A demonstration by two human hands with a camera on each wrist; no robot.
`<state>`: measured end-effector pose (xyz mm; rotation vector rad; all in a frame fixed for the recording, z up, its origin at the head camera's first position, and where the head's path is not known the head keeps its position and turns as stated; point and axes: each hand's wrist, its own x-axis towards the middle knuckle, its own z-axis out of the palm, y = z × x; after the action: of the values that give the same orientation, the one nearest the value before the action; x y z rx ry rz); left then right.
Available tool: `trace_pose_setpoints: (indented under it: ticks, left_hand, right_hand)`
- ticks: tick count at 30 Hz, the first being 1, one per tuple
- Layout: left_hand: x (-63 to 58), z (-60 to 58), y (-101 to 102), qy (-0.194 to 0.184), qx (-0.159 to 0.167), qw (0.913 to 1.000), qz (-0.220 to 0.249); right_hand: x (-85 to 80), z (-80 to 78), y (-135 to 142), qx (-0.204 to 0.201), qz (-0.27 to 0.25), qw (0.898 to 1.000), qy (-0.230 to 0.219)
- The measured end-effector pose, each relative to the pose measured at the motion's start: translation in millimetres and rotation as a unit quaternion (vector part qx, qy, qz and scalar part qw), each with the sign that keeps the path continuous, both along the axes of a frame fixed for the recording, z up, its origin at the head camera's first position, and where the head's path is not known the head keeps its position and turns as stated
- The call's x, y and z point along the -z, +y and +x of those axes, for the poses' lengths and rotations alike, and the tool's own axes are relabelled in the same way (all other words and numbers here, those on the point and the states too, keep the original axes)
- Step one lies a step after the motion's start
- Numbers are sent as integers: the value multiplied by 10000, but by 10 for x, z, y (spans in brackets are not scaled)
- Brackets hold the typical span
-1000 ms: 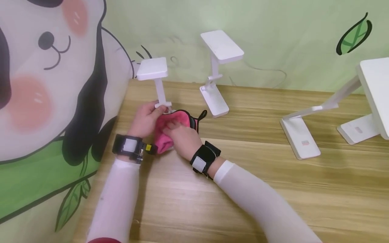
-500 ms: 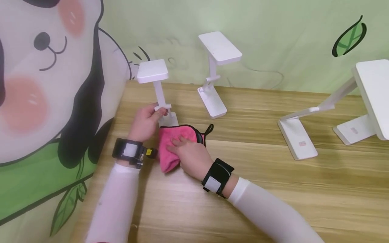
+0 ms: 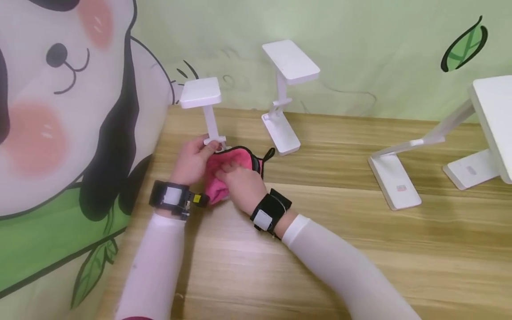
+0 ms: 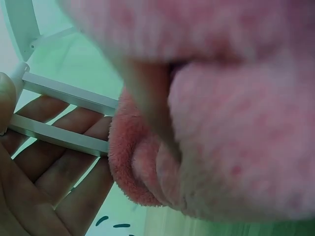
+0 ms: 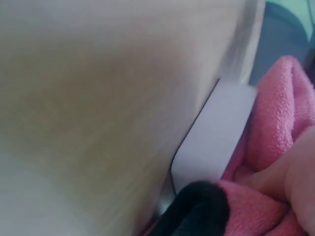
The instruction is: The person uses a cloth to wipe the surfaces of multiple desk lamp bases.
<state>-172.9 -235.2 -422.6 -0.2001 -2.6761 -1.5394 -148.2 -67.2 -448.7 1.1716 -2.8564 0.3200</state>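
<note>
A small white desk lamp stands at the left of the table, against the back wall. My left hand holds it at the stem joint between thumb and fingers; in the left wrist view more fingers lie behind the two thin struts. Over the lamp's base lies a plush pink cloth with black edging and a loop. My right hand holds the bunched cloth down on the base, its thumb pushed into a fold. The base's white side shows beside the cloth in the right wrist view; its top is covered.
Another white lamp stands just right of centre at the back. Two larger white lamps are on the right, one with its base nearer me. A printed panda sheet rises along the table's left edge.
My right hand slid the cloth toward me, uncovering part of the base half a second ago, then moved it back up toward the stem. The left hand keeps its hold.
</note>
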Motion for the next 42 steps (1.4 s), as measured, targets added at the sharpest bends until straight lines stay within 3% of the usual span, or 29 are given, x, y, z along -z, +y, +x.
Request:
trace_pose_setpoints:
  ticks: [10, 14, 20, 23, 29, 36, 42]
  left_hand:
    - [8, -1, -63, -3, -95, 9996, -260]
    - [6, 10, -70, 15, -75, 9995, -300]
    - [26, -7, -39, -18, 57, 9997, -217]
    - [39, -19, -19, -88, 95, 9998, -149]
    - [35, -32, 0, -123, 79, 9999, 34]
    - [6, -13, -5, -125, 2, 9998, -141]
    - [-1, -20, -19, -82, 22, 9998, -194]
  right_hand:
    - [-94, 377, 216, -190, 323, 9983, -441]
    - [-105, 311, 179, -229, 330, 9983, -413]
    - [-43, -28, 45, -192, 104, 9994, -256]
    - [-5, -118, 46, -227, -135, 9992, -294]
    - [11, 21, 218, -338, -363, 9972, -552]
    - [-128, 285, 387, -495, 17, 9941, -965]
    - [-160, 171, 253, -514, 43, 9963, -690]
